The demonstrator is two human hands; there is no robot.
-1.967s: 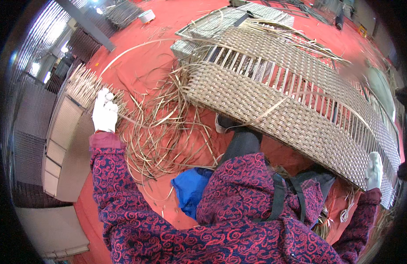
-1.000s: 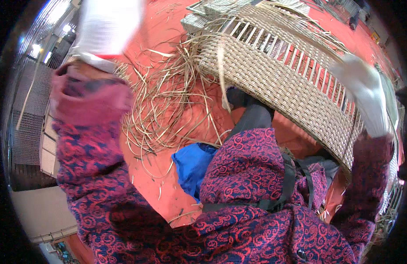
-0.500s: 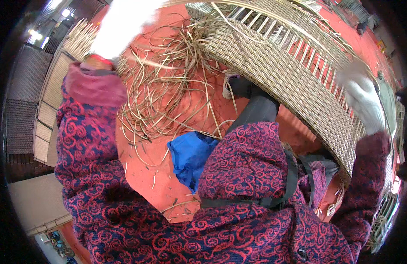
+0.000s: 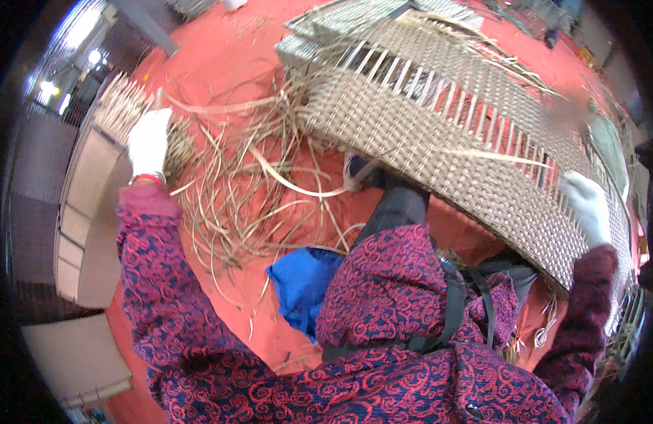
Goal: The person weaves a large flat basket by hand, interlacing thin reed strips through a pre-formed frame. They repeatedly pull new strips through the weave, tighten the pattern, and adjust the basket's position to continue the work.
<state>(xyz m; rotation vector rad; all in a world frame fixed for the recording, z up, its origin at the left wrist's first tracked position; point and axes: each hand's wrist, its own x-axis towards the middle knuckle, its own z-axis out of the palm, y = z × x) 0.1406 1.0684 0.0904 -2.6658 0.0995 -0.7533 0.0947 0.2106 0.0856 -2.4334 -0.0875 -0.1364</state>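
Blue cloth [image 4: 302, 283] on red floor [image 4: 227, 63] nearest, just beside knee. Right hand [image 4: 588, 205] gloved, resting on near edge of woven wicker panel [image 4: 439, 148] across lap; grip state unclear, cannot tell. Left hand [image 4: 148, 145] gloved, fingers closed on bundle of cane strips [image 4: 121, 106] at far left, loose strands [image 4: 249, 191] strewn between.

The left hand [image 4: 148, 143] hides part of the stick bundle [image 4: 118, 106]. The mat [image 4: 439, 134] is blurry at the far end & cut off at the right edge. It hides the legs.

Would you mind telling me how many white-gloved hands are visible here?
2. The left hand reaches the bundle of reeds at upper left; the right hand rests on the woven panel at right.
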